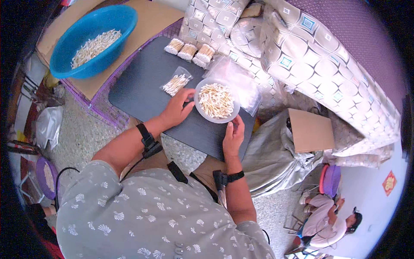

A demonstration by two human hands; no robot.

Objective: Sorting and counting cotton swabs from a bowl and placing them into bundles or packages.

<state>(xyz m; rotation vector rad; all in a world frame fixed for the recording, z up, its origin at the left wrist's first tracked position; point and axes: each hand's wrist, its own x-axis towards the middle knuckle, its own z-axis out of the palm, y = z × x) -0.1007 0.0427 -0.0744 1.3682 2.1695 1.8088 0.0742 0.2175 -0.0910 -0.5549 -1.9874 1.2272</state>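
A translucent white plastic bowl [200, 111] full of cotton swabs [215, 100] is on a dark grey tabletop [142, 82]. My left hand [178, 108] grips its left side, fingers curled at the rim. At its lower right edge, my right hand [234, 134] has its thumb and fingers closed on the rim. Just beyond my left hand lies a clear plastic bag [176, 81] with loose cotton swabs in it. Three packed bundles of cotton swabs [188, 51] sit along the far edge. Clear empty-looking plastic bags [248, 90] lie behind and right of the bowl, partly hidden by it.
A large blue basin [62, 58] of cotton swabs stands on cardboard at the far left. Patterned sofa cushions [297, 52] border the table's far side. A cardboard box [311, 131] and grey cloth [269, 151] are at the right. Another person [325, 222] sits at the lower right.
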